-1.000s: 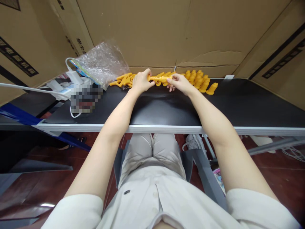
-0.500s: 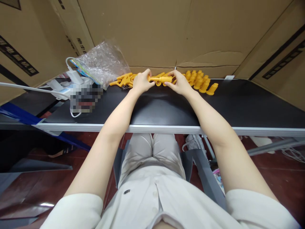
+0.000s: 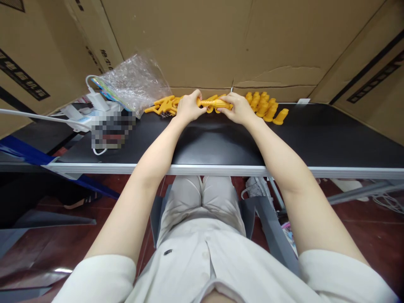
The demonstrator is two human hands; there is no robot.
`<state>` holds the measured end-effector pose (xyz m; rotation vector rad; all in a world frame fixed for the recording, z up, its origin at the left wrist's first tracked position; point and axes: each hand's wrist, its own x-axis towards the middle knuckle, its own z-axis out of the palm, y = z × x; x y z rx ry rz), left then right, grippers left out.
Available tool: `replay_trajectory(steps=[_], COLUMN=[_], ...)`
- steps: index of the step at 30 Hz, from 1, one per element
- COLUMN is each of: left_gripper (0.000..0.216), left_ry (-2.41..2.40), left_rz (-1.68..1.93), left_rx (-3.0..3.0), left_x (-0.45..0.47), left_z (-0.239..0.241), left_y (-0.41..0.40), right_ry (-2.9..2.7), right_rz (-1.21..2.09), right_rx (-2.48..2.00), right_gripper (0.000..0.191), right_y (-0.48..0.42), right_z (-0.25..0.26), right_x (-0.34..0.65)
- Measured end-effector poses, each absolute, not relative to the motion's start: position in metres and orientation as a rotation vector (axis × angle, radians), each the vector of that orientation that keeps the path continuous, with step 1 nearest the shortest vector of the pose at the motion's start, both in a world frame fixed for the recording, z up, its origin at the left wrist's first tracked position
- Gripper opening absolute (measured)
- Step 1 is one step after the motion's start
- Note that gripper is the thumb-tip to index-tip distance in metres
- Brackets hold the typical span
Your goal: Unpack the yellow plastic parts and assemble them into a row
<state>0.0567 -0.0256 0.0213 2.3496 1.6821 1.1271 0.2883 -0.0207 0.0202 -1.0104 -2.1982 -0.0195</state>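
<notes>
head view: left hand [image 3: 188,108] and right hand [image 3: 239,109], grip narrow, pinch a yellow piece [image 3: 215,103].

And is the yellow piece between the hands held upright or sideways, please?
Sideways: the yellow piece runs from left hand to right hand.

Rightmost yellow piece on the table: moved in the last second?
No, no visible shift: the rightmost yellow piece keeps the same offset from the white tab behind it.
</notes>
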Motion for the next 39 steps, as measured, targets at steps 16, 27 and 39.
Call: replay_trajectory(steps=[16, 27, 39], left_gripper=[0.033, 0.035, 0.034], left_ry=[1.635, 1.775, 1.814], left_rz=[1.133, 1.072, 1.029], left_rx=[2.489, 2.565, 2.547], left_x=[0.065, 0.072, 0.075], left_z=[0.027, 0.030, 0.033], left_y=[-0.040, -0.051, -0.057], right_ry=[-2.011, -1.941, -1.849], right_rz=[0.727, 0.881, 0.977], right_rx=[-1.083, -1.120, -1.131], right_gripper=[0.034, 0.032, 0.034], right_y=[-0.048, -0.048, -0.050], right_z=[0.047, 0.054, 0.056], right_x=[0.290, 0.292, 0.291])
